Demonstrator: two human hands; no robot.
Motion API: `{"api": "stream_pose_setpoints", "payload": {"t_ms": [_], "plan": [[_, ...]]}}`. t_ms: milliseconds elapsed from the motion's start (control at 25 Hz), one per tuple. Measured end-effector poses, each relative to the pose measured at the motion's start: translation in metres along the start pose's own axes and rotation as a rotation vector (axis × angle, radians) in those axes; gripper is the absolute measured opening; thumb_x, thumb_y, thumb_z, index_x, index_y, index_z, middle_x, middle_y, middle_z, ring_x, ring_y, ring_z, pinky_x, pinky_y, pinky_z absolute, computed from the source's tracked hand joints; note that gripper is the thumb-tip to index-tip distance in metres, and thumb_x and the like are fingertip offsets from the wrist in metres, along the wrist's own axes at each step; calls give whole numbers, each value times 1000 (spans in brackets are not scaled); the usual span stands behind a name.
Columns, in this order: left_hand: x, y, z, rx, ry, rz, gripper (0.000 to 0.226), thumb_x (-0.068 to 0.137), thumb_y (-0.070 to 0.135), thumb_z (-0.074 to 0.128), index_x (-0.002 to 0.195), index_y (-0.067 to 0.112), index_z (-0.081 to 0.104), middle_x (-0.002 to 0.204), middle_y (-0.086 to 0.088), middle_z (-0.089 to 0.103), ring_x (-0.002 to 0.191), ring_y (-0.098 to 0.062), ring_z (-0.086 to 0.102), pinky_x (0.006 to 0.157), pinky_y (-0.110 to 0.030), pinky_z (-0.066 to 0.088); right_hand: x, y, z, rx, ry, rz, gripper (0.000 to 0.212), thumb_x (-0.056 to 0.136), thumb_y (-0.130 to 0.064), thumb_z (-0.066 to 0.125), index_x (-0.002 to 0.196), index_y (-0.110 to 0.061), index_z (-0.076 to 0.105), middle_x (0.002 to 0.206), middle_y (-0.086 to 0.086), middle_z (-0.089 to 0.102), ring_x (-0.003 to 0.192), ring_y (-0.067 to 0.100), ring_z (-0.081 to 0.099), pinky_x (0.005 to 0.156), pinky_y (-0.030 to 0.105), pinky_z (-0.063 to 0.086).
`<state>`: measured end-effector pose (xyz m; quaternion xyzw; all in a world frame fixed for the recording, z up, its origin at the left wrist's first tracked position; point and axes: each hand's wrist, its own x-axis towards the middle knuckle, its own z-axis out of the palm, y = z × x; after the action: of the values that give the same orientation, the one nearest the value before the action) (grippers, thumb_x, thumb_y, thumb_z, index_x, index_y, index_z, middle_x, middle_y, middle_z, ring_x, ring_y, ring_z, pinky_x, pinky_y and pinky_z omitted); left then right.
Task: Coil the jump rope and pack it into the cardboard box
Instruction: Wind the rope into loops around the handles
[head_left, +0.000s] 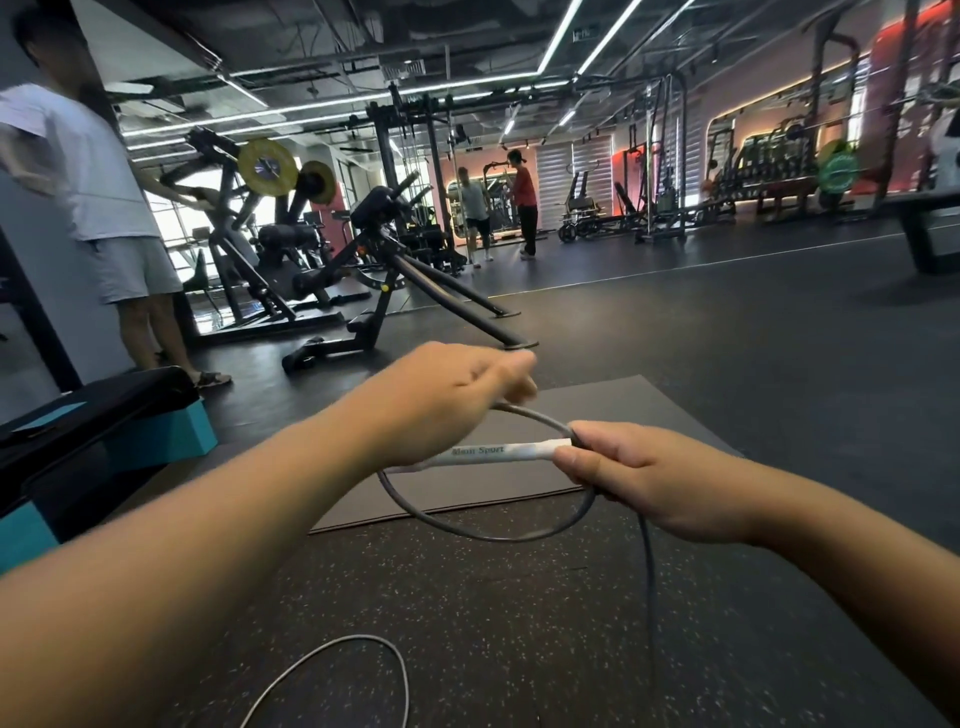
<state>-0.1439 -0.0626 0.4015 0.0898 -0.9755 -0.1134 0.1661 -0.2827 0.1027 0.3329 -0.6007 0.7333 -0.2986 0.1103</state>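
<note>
A grey jump rope (483, 530) forms one loop in the air between my hands. Its white handle (498, 453), printed with dark lettering, lies across the loop. My right hand (639, 473) grips the handle's right end together with the rope, and a strand hangs down from it toward the floor. My left hand (457, 395) pinches the rope at the top of the loop, a little blurred. More rope lies curved on the speckled floor (353, 670) near the bottom edge. No cardboard box shows in view.
A flat brown mat (613, 415) lies on the dark floor under my hands. A black and teal step platform (104, 431) sits at the left. A person (98, 197) stands at the far left beside weight machines (311, 249). Two people stand farther back.
</note>
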Motion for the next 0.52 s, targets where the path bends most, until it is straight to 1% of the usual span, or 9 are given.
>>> {"api": "stream_pose_setpoints", "payload": {"t_ms": [40, 80, 120, 200, 280, 320, 400, 440, 520], "plan": [[6, 11, -2, 62, -172, 5, 53, 108, 51, 27, 108, 29, 75, 108, 11, 78, 99, -6, 69, 93, -26, 50, 1, -1, -2, -12, -4, -23, 27, 104, -47, 39, 101, -29, 58, 85, -8, 56, 71, 2, 50, 70, 22, 45], [12, 18, -2, 110, -295, 6, 55, 108, 52, 26, 100, 28, 75, 98, 8, 80, 92, -9, 72, 87, -24, 50, 1, -3, -4, -13, -4, -41, 23, 105, -44, 40, 103, -32, 59, 87, -10, 57, 75, 1, 52, 71, 19, 45], [17, 23, -1, 128, -372, 9, 55, 108, 52, 27, 98, 26, 74, 91, 4, 81, 86, -13, 74, 81, -24, 51, 1, -4, -7, -9, -4, -55, 20, 106, -41, 41, 105, -34, 59, 88, -13, 57, 77, -2, 53, 71, 16, 46], [21, 25, 1, 60, -441, 2, 52, 109, 47, 30, 100, 21, 73, 88, -2, 80, 80, -20, 77, 77, -30, 57, 0, -4, -10, -15, -9, -79, 17, 106, -37, 42, 103, -37, 59, 87, -16, 57, 77, -8, 54, 71, 12, 44], [21, 24, 5, -65, -472, -28, 50, 111, 41, 31, 106, 15, 73, 87, -5, 75, 78, -22, 75, 79, -33, 57, 1, 0, -11, -29, -8, -115, 18, 106, -37, 45, 105, -35, 62, 89, -14, 61, 79, -5, 56, 72, 14, 45], [21, 24, 7, -78, -466, -30, 51, 111, 40, 30, 109, 13, 73, 83, -2, 69, 74, -15, 70, 76, -28, 55, 2, 3, -11, -21, -5, -126, 20, 104, -40, 46, 107, -32, 65, 91, -11, 64, 80, 0, 58, 73, 19, 48], [19, 23, 12, 11, -408, 7, 51, 111, 40, 26, 111, 13, 70, 80, 8, 58, 64, 4, 54, 66, -11, 44, 3, 5, -12, 44, 25, -111, 32, 98, -51, 51, 106, -27, 70, 90, 2, 68, 78, 16, 60, 74, 34, 50], [17, 22, 14, 46, -379, 19, 51, 111, 41, 25, 109, 15, 69, 80, 10, 56, 61, 7, 51, 63, -8, 40, 3, 6, -13, 77, 56, -99, 38, 94, -57, 53, 100, -24, 71, 85, 7, 67, 73, 20, 59, 71, 38, 50], [13, 14, 12, 8, -340, 14, 48, 110, 44, 25, 98, 18, 64, 78, 9, 54, 62, 2, 48, 64, -13, 40, -1, 12, -16, 158, 116, -63, 41, 87, -62, 57, 83, -23, 69, 67, 1, 60, 61, 13, 53, 62, 35, 47]]}}
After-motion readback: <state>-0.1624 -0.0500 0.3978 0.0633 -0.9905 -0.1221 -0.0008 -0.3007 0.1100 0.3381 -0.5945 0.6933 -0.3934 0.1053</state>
